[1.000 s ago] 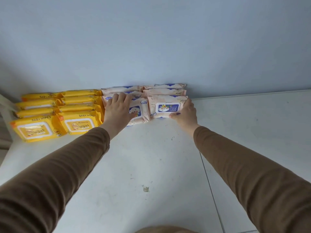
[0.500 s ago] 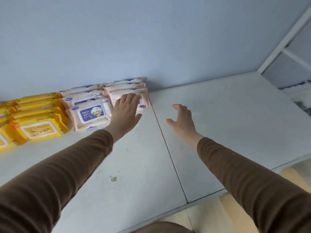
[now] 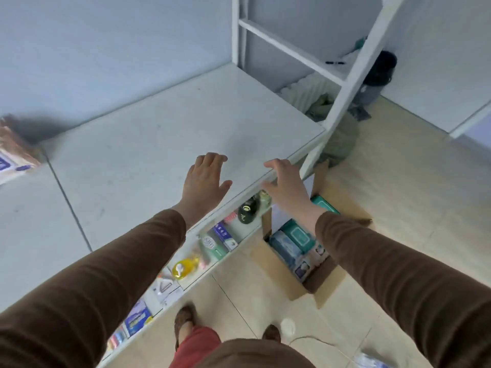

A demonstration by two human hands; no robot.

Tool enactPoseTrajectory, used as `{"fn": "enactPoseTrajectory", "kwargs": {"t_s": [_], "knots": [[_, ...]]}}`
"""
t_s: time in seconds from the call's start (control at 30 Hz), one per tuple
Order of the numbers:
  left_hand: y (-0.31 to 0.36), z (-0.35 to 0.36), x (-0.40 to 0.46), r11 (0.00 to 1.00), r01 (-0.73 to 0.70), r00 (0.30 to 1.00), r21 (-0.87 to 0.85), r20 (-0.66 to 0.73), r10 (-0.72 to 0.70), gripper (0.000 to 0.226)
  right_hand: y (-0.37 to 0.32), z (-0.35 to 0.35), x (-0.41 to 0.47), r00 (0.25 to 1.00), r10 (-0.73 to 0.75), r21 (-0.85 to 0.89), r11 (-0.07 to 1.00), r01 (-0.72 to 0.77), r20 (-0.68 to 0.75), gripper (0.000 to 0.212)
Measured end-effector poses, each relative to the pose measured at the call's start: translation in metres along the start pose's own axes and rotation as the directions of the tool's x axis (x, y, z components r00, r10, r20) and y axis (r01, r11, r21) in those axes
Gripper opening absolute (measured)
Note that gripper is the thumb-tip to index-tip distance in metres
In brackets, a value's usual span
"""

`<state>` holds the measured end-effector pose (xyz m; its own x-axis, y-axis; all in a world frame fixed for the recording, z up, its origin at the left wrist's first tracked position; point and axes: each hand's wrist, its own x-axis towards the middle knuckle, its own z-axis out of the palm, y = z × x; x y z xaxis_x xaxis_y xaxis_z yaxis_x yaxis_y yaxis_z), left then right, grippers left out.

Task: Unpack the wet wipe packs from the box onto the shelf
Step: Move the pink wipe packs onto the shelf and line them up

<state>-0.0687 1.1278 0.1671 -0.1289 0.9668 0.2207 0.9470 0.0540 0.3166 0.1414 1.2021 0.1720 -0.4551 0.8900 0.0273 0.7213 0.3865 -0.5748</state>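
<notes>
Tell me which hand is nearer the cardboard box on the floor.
Right. The right hand hangs over the shelf's front edge, just above the cardboard box; the left hand sits farther left, over the shelf top.

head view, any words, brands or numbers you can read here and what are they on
None can be read for certain.
Pink wipe pack at the shelf's left edge: blue label, blurred.
Blue-and-white box on the lower shelf: print too small.
Pale green pack beside it: round mark, unreadable.
Blue pack lower down: yellow lettering, blurred.
Teal pack in the cardboard box: label shows no legible text.
</notes>
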Motion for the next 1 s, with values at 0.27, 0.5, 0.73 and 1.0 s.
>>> {"fn": "enactPoseTrajectory", "kwargs": {"t_s": [0.27, 0.5, 0.73, 1.0], "knots": [[0.114, 0.102, 0.034, 0.986, -0.147, 0.964, -0.073, 0.215, 0.159, 0.048, 0.167, -0.046, -0.013, 0.990, 0.135, -0.188, 0.974, -0.124, 0.047, 0.035], [0.152, 0.185, 0.059, 0.985, -0.161, 0.896, -0.065, 0.409, 0.174, 0.052, 0.271, -0.044, -0.015, 0.959, 0.235, -0.376, 0.912, -0.162, 0.158, 0.037], [0.195, 0.261, 0.054, 0.999, -0.021, 0.826, -0.035, 0.563, 0.037, 0.047, 0.366, -0.042, -0.017, 0.904, 0.326, -0.427, 0.885, -0.189, 0.276, 0.035], [0.240, 0.377, 0.007, 0.966, 0.245, 0.687, 0.088, 0.688, -0.237, 0.043, 0.485, -0.005, -0.002, 0.793, 0.300, -0.330, 0.935, -0.134, 0.529, 0.037]]}}
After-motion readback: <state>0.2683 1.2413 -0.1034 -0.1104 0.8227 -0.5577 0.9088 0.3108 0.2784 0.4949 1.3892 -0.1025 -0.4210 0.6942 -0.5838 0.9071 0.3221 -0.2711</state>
